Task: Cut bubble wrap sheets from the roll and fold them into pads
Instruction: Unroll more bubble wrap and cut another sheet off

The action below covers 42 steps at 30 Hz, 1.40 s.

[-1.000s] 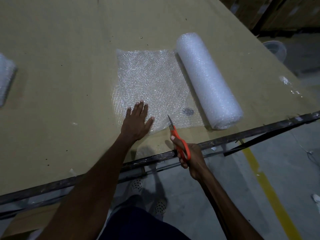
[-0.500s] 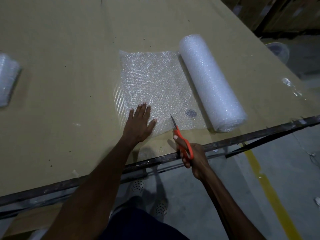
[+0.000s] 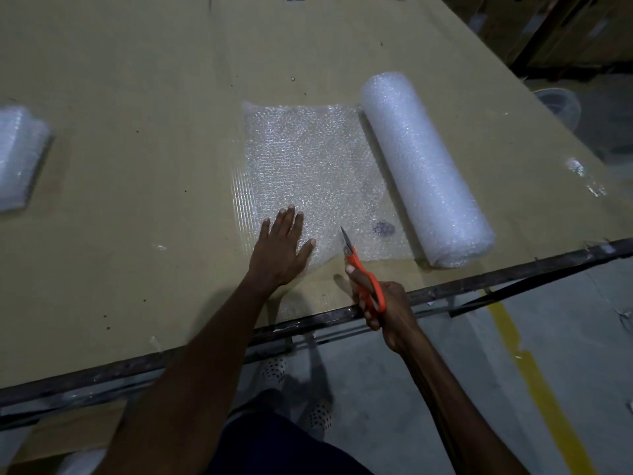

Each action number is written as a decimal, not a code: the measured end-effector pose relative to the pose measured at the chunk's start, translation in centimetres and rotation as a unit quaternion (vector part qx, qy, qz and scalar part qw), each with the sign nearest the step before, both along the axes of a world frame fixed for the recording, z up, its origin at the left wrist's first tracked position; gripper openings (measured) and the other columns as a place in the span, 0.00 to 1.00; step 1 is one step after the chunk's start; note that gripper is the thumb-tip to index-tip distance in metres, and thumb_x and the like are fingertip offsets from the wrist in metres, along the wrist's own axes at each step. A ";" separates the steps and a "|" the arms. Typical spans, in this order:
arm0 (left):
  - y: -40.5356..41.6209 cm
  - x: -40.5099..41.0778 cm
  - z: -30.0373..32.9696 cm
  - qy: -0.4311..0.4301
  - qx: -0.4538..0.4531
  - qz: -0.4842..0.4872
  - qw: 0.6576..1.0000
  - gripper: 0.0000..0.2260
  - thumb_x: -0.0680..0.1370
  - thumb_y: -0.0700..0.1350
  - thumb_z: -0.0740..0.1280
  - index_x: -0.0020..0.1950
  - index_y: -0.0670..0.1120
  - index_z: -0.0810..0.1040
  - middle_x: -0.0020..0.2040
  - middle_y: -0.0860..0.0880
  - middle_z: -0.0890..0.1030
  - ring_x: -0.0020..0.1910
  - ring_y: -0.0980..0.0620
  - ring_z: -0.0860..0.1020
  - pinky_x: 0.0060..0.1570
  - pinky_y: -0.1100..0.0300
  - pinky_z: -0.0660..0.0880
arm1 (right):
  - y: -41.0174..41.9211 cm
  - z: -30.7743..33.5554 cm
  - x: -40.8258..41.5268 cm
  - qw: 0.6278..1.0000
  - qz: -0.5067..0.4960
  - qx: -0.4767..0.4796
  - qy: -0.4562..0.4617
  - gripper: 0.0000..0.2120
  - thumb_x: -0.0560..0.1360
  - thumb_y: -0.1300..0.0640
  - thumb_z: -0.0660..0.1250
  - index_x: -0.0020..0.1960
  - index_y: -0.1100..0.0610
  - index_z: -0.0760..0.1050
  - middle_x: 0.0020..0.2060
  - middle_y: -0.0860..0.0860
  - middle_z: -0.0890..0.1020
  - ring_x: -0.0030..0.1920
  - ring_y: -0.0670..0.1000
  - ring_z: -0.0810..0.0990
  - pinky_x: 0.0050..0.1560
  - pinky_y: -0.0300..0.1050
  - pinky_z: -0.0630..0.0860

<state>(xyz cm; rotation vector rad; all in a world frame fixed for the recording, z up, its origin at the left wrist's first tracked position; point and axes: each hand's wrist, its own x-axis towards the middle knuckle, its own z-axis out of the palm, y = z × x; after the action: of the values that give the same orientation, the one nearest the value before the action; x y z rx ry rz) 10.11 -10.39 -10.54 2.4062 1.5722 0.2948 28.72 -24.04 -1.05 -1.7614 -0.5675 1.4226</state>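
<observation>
A white bubble wrap roll [image 3: 424, 166] lies on the brown table, with a clear sheet [image 3: 308, 159] unrolled from it toward the left. My left hand [image 3: 279, 248] presses flat on the sheet's near left corner, fingers straight. My right hand [image 3: 380, 303] grips orange-handled scissors [image 3: 359, 265] at the sheet's near edge. The blades point away from me, their tips lying over the wrap between my left hand and the roll.
A stack of folded bubble wrap pads [image 3: 19, 156] sits at the far left of the table [image 3: 137, 97]. A dark metal rail [image 3: 513, 272] runs along the table's near edge. A small wrap scrap [image 3: 585, 176] lies at the right. Grey floor with a yellow line [image 3: 534, 368] is below.
The scissors' tips have edged slightly further onto the sheet's near edge. My left hand stays pressed on the sheet. The view has shifted a little.
</observation>
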 end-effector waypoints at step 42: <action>4.3 0.1 2.0 -0.016 0.030 -0.019 0.999 0.33 0.81 0.62 0.50 0.78 0.41 0.62 0.78 0.41 0.63 0.79 0.42 0.58 0.76 0.39 0.52 | 0.1 -0.4 0.0 1.000 0.000 -0.012 -0.001 0.20 0.69 0.48 0.80 0.33 0.59 0.75 0.24 0.53 0.72 0.20 0.47 0.65 0.21 0.36 0.56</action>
<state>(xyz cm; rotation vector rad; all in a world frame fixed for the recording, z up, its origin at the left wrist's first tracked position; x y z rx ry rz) 10.23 -6.11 -8.50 2.4602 1.5243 0.3756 28.71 -23.92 -1.48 -1.7812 -0.5533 1.4336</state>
